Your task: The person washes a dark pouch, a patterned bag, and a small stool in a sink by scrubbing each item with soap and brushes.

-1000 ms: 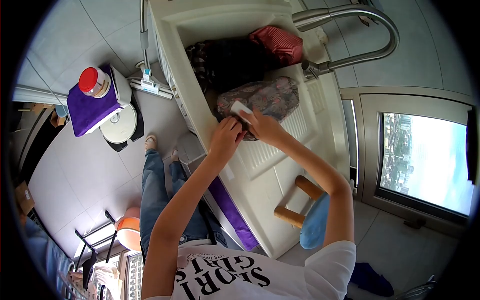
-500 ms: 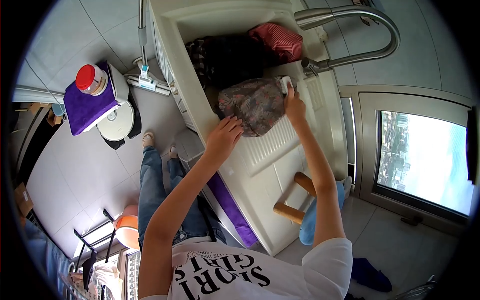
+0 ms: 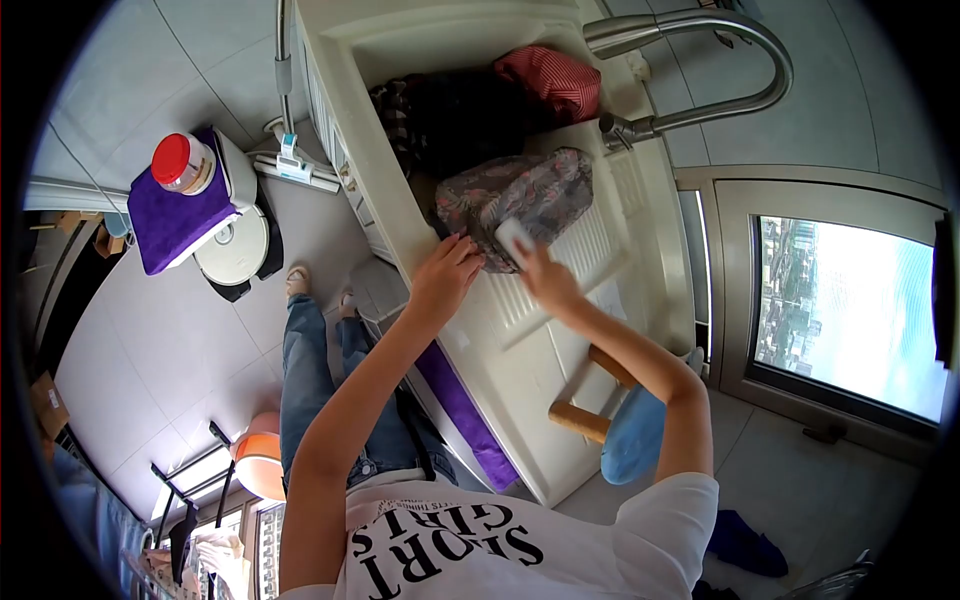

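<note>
A dark, leaf-patterned cloth (image 3: 545, 190) is spread over the ribbed washboard (image 3: 590, 255) of the white laundry sink (image 3: 400, 225). My left hand (image 3: 447, 275) grips the cloth's near-left edge with curled fingers. In my right hand (image 3: 545, 278) is a white scrub brush (image 3: 514, 238), somewhat blurred, against the lower part of the cloth close to my left fingers. The brush's bristles are hidden. Behind the patterned cloth, the basin holds black clothing (image 3: 465, 120) and a red striped cloth (image 3: 560, 82).
A curved metal faucet (image 3: 770, 85) arches over the sink's right side. A blue-seated stool (image 3: 635, 435) stands at lower right. On the left are a red-lidded jar (image 3: 183, 163), a round robot vacuum (image 3: 232, 248) and a mop (image 3: 295, 170).
My right hand has swept the brush from the cloth's upper right edge down and left toward my left hand. The cloth's right end is now uncovered. My left hand stays in place.
</note>
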`<act>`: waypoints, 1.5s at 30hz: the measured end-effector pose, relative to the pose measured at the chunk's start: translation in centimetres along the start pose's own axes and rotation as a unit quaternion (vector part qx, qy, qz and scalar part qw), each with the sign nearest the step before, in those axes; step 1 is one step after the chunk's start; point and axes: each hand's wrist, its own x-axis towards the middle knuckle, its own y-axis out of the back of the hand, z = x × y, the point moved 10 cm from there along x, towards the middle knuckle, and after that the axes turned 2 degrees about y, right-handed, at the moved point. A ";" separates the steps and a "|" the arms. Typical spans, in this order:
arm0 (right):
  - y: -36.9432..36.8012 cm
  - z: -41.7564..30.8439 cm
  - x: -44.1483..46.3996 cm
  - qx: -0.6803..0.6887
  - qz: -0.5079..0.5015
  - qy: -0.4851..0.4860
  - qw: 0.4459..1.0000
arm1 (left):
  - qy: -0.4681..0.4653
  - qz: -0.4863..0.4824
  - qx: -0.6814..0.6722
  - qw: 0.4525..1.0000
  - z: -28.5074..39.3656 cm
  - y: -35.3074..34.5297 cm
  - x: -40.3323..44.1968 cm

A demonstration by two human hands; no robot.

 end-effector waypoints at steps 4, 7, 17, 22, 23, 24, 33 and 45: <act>1.4 9.3 2.5 -0.045 0.154 -0.031 0.986 | -0.004 0.029 -0.008 1.000 0.4 1.1 0.8; 4.8 12.1 3.5 -0.001 0.227 -0.107 0.968 | -0.010 0.033 -0.003 0.999 0.6 1.3 0.9; 4.9 12.4 7.3 -0.030 0.192 -0.208 0.959 | 0.011 -0.002 -0.022 1.000 0.3 0.8 0.8; 1.4 2.3 6.1 -0.112 0.132 0.023 0.985 | -0.006 0.028 -0.009 1.000 0.5 1.7 1.4; 1.8 4.5 5.6 -0.081 0.191 0.036 0.978 | -0.008 0.020 -0.011 1.000 0.8 1.4 1.0; 3.3 9.7 6.0 -0.087 0.110 -0.119 0.983 | -0.006 0.025 -0.009 1.000 0.9 1.4 0.8; 0.0 2.1 1.4 -0.071 -0.043 0.038 0.996 | 0.005 0.020 -0.011 1.000 0.3 1.5 2.0; 2.7 -1.9 -2.6 0.329 0.039 0.055 0.942 | 0.006 -0.018 -0.035 0.999 -0.4 0.5 1.3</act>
